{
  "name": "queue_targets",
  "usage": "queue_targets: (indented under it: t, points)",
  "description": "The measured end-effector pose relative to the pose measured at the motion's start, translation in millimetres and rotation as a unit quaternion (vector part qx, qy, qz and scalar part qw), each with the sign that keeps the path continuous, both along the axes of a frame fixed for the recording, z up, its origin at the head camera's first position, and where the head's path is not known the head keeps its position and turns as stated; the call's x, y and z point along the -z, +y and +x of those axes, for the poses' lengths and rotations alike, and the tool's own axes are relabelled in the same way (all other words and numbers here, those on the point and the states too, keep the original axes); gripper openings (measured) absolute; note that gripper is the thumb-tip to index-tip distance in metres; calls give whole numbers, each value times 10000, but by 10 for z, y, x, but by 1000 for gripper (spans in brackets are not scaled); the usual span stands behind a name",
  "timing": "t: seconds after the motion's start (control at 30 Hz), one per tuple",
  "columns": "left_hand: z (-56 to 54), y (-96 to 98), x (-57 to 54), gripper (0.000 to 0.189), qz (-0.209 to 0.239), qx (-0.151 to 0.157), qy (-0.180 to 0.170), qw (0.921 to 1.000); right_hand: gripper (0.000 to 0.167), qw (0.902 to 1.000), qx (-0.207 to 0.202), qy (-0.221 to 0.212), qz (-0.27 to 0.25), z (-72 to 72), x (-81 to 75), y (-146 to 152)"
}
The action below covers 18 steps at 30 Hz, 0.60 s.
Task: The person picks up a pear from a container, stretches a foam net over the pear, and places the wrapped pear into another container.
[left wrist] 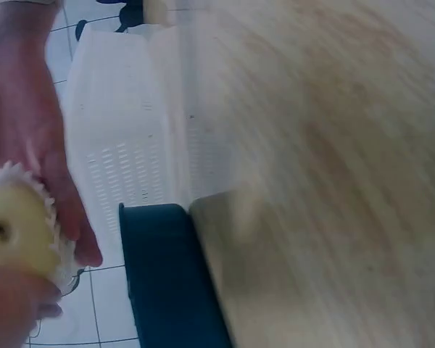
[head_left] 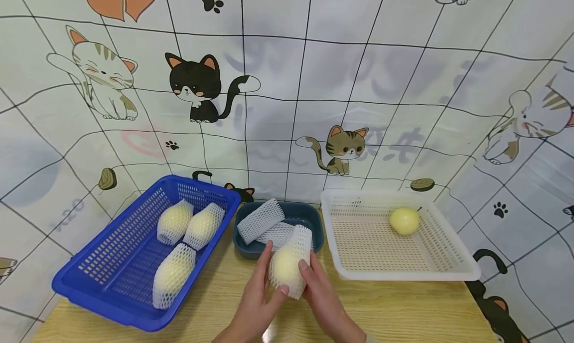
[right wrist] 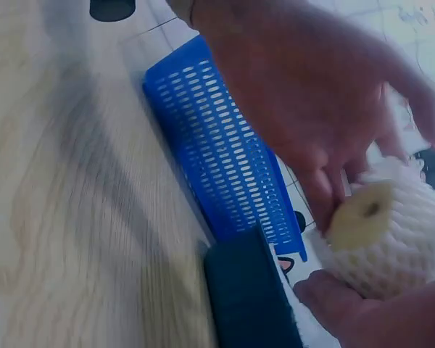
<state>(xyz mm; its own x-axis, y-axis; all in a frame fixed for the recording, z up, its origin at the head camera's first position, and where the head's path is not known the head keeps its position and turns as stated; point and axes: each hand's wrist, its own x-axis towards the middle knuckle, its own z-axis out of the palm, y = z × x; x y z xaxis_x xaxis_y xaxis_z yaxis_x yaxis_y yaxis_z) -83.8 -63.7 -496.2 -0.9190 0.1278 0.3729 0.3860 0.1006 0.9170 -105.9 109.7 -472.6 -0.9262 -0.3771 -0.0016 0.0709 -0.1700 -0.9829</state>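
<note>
A round pale-yellow pear [head_left: 285, 267] in a white foam net sleeve [head_left: 302, 237] is between both hands, above the front of the small teal basket. My left hand [head_left: 256, 295] holds it from the left, thumb at its lower end. From the right, my right hand [head_left: 324, 299] grips it with the thumb laid on the net. In the right wrist view the pear's bare end [right wrist: 362, 217] shows through the sleeve's opening. Loose net sleeves [head_left: 261, 220] lie in the teal basket [head_left: 242, 248]. One bare pear [head_left: 404, 221] sits in the white basket [head_left: 405, 274].
On the left stands a blue basket [head_left: 114, 315] with three netted pears [head_left: 174, 275] in it. The teal basket stands between the blue and white ones on the wooden table [head_left: 385, 308]. A cloth with printed cats [head_left: 278, 74] hangs behind.
</note>
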Motion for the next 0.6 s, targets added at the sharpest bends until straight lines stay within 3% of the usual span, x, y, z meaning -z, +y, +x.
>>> queue_targets:
  t: [0.1, 0.17, 0.3, 0.4, 0.6]
  points:
    - [10, -29, -32, 87, 308, 660, 289, 9969, 63, 9983, 198, -365, -409, -26, 15, -4]
    - [-5, -42, -43, 91, 375, 670, 522, 9957, 64, 9954, 234, -545, -751, -43, 22, 3]
    - [-56, -52, -21, 87, 54, -108, 918, 9957, 68, 9887, 89, -941, -1165, -77, 25, 34]
    - [-98, -55, 0, 81, -353, -651, 1191, 9901, 72, 9836, -23, -1191, -1355, -85, 21, 57]
    - [-162, -22, -36, 65, -496, -892, 1686, 9804, 68, 9796, -56, -1152, -1644, -73, 31, 50]
